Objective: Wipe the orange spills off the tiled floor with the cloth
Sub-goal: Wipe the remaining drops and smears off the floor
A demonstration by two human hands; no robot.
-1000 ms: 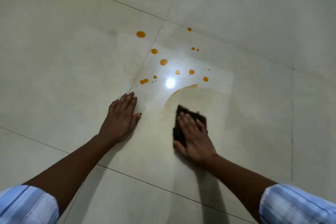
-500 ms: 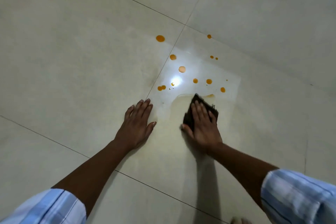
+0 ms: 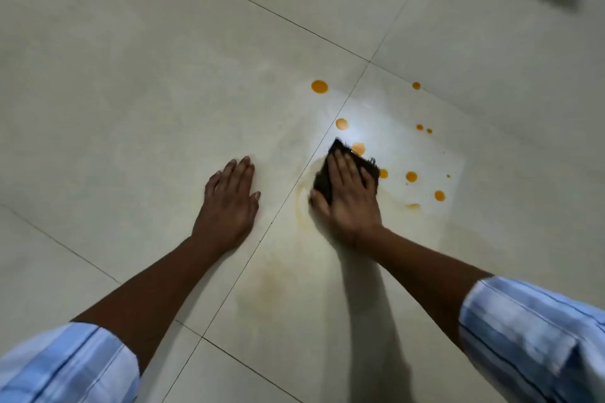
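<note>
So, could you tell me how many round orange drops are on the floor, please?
9 clear drops: two farthest, one nearer, a small pair right of it, one beside the cloth, three right of the right hand. The cloth may hide more.

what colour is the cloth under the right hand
Dark brown, nearly black, with frayed edges. The cloth shows best in the head view, pressed under the right hand.

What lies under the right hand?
A dark cloth lies under the right hand, pressed flat onto the tiled floor. Only its far corner and left edge show. The tile beneath the cloth is covered, so whether it is clean cannot be seen.
</note>
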